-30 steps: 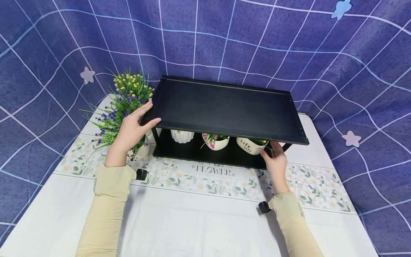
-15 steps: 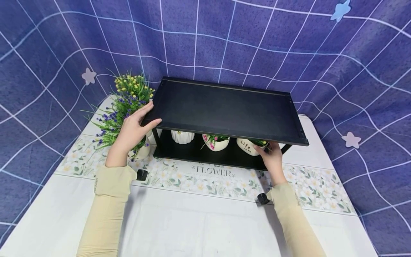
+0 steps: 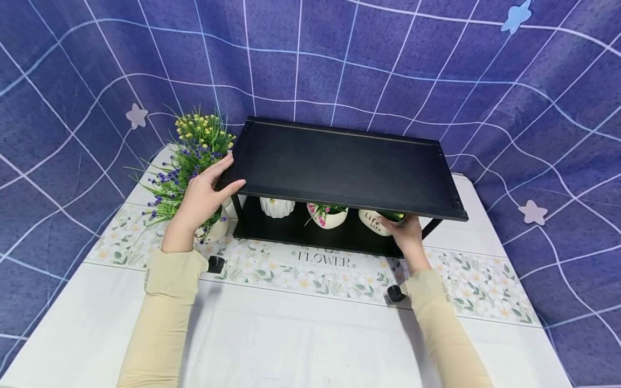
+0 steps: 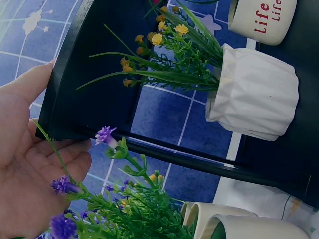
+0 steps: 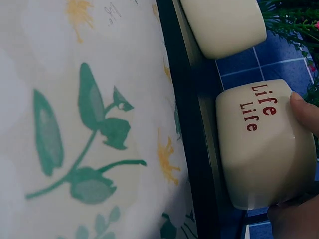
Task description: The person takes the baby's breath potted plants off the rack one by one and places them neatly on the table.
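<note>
A black two-tier shelf [image 3: 339, 167] stands on the table, three potted plants on its lower board. My left hand [image 3: 201, 195] grips the front left corner of the top board, thumb and fingers on either side of the corner in the left wrist view. Under the right end, my right hand [image 3: 408, 233] holds the cream flowerpot [image 5: 259, 149] lettered "Life Life", its thumb on the pot's upper wall; the other fingers are partly hidden. A white ridged pot [image 4: 264, 92] with yellow flowers is at the left, and a cream pot [image 3: 335, 219] with pink flowers in the middle.
Cream pots with purple [image 3: 165, 180] and yellow flowers [image 3: 201, 126] stand close beside the shelf's left end. A floral strip [image 3: 310, 269] printed "FLOWER" runs across the white table cover [image 3: 291, 334]. A blue grid curtain [image 3: 320, 59] hangs behind and at both sides.
My right hand has moved left and further in under the top board, its thumb sliding onto the front of the "Life" flowerpot. The left hand stays at the shelf's corner.
</note>
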Demonstrator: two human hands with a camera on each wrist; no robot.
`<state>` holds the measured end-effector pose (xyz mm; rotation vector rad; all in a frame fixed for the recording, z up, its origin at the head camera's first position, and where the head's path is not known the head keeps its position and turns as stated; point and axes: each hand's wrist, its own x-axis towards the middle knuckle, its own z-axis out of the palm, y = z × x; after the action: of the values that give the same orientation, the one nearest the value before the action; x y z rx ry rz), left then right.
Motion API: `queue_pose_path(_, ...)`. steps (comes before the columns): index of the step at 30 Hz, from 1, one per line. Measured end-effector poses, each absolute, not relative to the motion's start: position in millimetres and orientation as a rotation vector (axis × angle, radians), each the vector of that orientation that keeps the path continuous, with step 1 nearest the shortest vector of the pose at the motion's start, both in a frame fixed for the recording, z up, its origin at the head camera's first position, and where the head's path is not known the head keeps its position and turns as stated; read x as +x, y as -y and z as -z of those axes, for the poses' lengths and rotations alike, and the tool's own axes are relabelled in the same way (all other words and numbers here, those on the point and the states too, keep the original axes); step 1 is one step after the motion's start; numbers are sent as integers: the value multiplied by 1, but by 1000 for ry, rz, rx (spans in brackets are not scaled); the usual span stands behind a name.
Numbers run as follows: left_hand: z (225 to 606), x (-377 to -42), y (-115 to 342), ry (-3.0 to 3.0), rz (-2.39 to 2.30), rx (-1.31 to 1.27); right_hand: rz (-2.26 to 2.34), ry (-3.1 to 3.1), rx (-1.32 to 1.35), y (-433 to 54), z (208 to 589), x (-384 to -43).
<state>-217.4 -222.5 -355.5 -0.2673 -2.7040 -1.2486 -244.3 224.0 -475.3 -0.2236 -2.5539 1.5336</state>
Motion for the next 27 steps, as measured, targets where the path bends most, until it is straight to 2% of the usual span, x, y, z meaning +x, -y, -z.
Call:
queue_pose_path(12, 356, -218, 221, 2712, 1270, -264, -1465, 2580, -284, -225, 476, -245)
queue_pose_path(27, 356, -217, 223, 2702, 1261, -267, -1381, 2636, -312, -221, 458, -228)
